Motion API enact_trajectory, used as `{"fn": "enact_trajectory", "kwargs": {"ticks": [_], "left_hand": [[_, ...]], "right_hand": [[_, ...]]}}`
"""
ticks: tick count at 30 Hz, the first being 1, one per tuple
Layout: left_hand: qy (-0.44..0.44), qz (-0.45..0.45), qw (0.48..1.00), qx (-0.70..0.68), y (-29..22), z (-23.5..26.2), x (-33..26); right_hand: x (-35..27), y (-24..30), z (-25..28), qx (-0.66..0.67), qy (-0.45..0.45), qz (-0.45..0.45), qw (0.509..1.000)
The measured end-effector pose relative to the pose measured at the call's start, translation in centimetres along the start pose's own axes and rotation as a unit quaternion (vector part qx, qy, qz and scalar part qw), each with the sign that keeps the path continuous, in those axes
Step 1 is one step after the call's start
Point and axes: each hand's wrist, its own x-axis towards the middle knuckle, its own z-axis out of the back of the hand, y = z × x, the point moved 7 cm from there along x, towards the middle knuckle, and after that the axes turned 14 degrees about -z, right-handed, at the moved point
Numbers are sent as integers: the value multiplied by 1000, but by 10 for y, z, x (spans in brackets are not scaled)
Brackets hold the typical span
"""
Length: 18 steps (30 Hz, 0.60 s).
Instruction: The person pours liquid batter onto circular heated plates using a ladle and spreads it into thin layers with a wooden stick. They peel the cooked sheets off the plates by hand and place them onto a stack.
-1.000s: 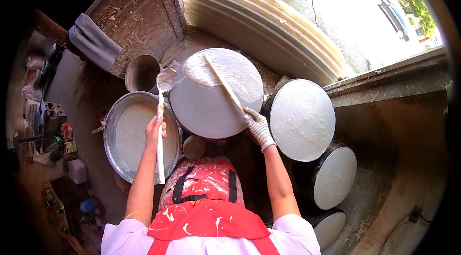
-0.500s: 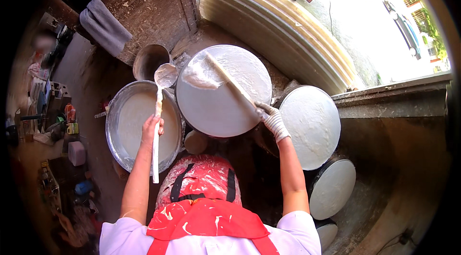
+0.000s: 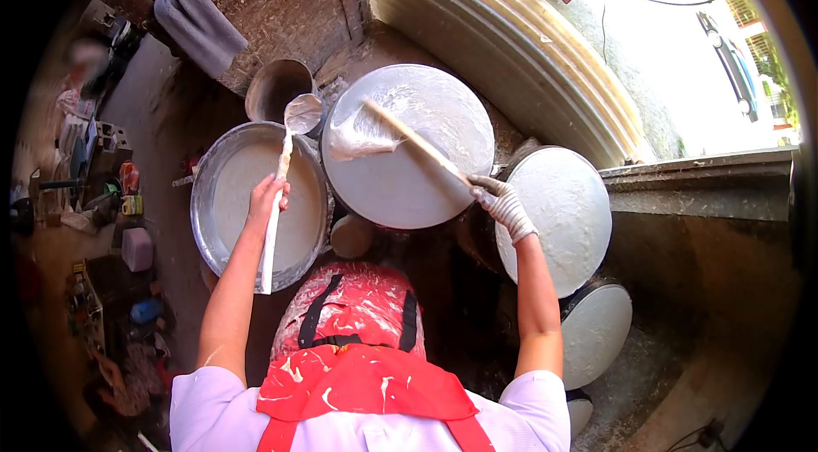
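Observation:
My left hand (image 3: 268, 194) is closed round the long pale handle of a ladle (image 3: 302, 114). The ladle's bowl hangs over the gap between a metal basin (image 3: 202, 230) of milky liquid and a round white drum top (image 3: 426, 203). On my right hand (image 3: 504, 207) is a pale striped glove, its fingers closed on the end of a wooden stick (image 3: 417, 143). The stick slants across the drum top. Beside its far end lies a thin, wet, whitish sheet (image 3: 358, 138), bunched along the stick; whether it is fully free of the surface I cannot tell.
More round white-topped drums (image 3: 558, 222) stand to the right. A metal pail (image 3: 281, 87) sits behind the basin, and a small round container (image 3: 351, 236) stands in front. Corrugated sheeting (image 3: 511, 51) curves along the back; a grey towel (image 3: 200, 23) hangs by a wooden door.
The whole view has shifted slightly. Relative to the drum top, the stick and my right hand have come a little toward me. Both hands keep their hold.

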Motion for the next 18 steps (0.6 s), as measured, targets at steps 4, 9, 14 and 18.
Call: {"fn": "enact_trajectory", "kwargs": {"ticks": [4,9,14,18], "left_hand": [[18,10,999,29,7,4,-4],[30,-6,998,53,5,9,-23],[67,-19,994,89,-1,21,-54],[94,-27,985,142,-6,24,-71]], "right_hand": [[20,22,-12,-34,-30,95,994],[-7,7,-42,-123,46,39,991],[-60,-18,-38,-47,53,44,997],[-64,-45,-23,150,-73,3,986]]}}
